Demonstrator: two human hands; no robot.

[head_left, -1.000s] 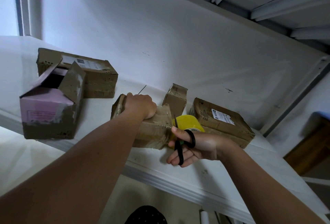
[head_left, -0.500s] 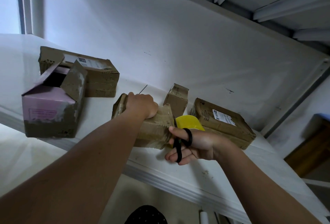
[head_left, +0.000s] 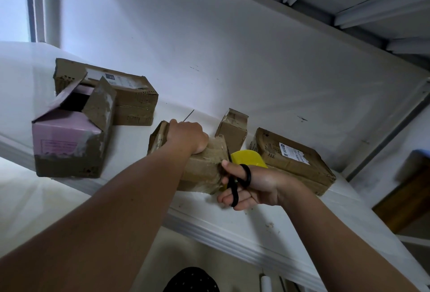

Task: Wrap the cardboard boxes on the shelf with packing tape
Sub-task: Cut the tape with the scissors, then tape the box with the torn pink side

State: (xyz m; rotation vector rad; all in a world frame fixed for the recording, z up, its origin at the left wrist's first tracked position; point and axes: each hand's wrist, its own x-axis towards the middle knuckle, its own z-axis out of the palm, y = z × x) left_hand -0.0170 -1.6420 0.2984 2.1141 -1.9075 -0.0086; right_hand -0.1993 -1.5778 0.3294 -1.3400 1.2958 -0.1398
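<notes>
Left hand (head_left: pixel 186 137) grips the taped cardboard box (head_left: pixel 202 168) on the shelf (head_left: pixel 256 224); right hand (head_left: pixel 246 184) holds black scissors (head_left: pixel 235 182), fingers through the loops, beside the yellow tape roll (head_left: pixel 250 157). Risk: blades could gouge cardboard if the box slips.

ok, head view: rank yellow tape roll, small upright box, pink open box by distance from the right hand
1. yellow tape roll, right behind the right hand.
2. small upright box, farther back by the wall.
3. pink open box, far left.
</notes>
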